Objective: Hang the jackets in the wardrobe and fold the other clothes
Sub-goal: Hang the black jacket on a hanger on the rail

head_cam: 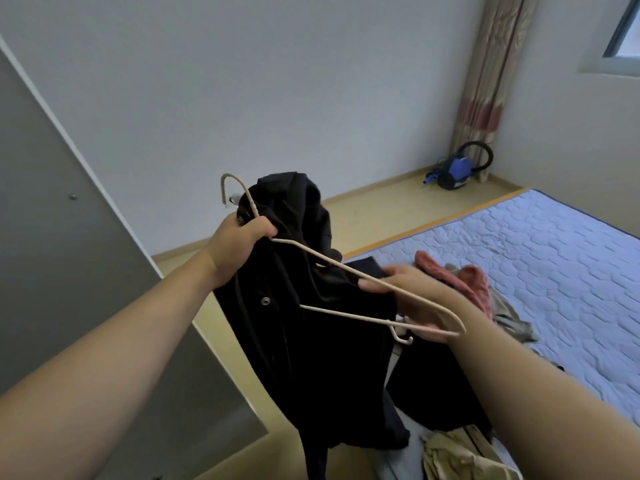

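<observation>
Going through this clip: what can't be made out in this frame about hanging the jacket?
Head view only:
Wardrobe: just its grey door shows, cut by the left edge; the inside is unseen.
Black jacket: hem cut by the bottom edge; its folds hide the hanger's far side.
Right hand: motion-blurred, so its hold on the hanger is unclear.
Left hand: grips jacket and hanger neck, covering how they meet.

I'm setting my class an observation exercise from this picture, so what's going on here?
A person is getting a black jacket onto a beige hanger. The left hand grips the hanger's neck together with the top of the jacket. The right hand holds the hanger's far end, which is not yet inside the jacket. Other clothes, including a pink garment, lie unfolded on the bed.
</observation>
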`<action>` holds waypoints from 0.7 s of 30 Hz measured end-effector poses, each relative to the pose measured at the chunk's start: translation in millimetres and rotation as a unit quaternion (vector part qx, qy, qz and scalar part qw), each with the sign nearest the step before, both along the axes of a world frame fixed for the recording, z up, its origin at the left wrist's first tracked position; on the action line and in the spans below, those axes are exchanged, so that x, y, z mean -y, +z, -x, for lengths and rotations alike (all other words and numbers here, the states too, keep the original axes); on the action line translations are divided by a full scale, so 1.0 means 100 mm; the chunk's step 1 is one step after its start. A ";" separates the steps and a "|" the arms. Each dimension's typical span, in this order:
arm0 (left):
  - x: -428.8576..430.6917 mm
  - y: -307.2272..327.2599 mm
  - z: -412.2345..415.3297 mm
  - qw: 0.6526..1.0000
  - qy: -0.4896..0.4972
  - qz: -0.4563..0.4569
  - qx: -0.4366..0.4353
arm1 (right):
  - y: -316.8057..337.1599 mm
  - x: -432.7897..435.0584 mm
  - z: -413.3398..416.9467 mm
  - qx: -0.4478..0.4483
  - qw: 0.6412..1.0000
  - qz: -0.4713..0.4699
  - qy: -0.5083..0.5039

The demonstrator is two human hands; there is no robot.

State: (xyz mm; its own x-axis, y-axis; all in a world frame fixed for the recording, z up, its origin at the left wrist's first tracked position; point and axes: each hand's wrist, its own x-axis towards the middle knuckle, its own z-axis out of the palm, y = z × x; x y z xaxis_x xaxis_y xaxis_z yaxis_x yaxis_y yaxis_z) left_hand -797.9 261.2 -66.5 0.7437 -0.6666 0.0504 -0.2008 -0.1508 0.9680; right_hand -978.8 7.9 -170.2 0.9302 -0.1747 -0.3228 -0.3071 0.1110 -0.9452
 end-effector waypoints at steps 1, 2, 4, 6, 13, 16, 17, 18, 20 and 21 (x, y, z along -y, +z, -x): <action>-0.02 -0.01 -0.03 1.000 0.010 -0.003 -0.004 | 0.09 0.05 0.02 0.027 0.999 -0.015 -0.021; -0.04 -0.03 -0.05 1.000 0.022 -0.013 -0.003 | 0.20 0.09 0.03 0.048 0.998 -0.018 -0.040; -0.05 -0.09 -0.07 0.998 0.047 -0.042 0.016 | 0.39 0.10 0.01 0.085 0.993 0.019 -0.078; -0.02 -0.16 -0.06 0.994 0.075 -0.073 0.046 | 0.59 0.06 -0.04 0.121 0.984 0.069 -0.110; -0.04 -0.26 -0.09 0.964 0.120 -0.163 0.175 | 0.95 -0.05 -0.05 0.138 0.899 0.375 -0.177; -0.09 -0.26 -0.13 0.944 0.145 -0.187 0.230 | 0.93 0.02 0.00 0.129 0.859 0.437 -0.234; -0.09 -0.26 -0.12 0.936 0.156 -0.197 0.247 | 0.92 0.03 0.00 0.128 0.848 0.448 -0.252; -0.09 -0.26 -0.11 0.928 0.165 -0.206 0.264 | 0.91 0.05 0.00 0.122 0.838 0.460 -0.268; -0.06 -0.27 -0.07 0.914 0.174 -0.223 0.292 | 0.89 0.08 0.01 0.099 0.817 0.488 -0.291; -0.04 -0.26 -0.06 0.909 0.174 -0.229 0.302 | 0.88 0.11 0.02 0.083 0.803 0.510 -0.296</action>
State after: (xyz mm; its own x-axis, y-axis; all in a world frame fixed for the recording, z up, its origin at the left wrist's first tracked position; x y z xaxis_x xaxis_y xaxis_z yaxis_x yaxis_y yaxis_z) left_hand -791.7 265.2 -92.6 0.8425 -0.4497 0.2967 -0.5376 -0.6661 0.5170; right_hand -981.0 -2.7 -82.0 0.6014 -0.6977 0.3892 -0.3463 -0.6667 -0.6600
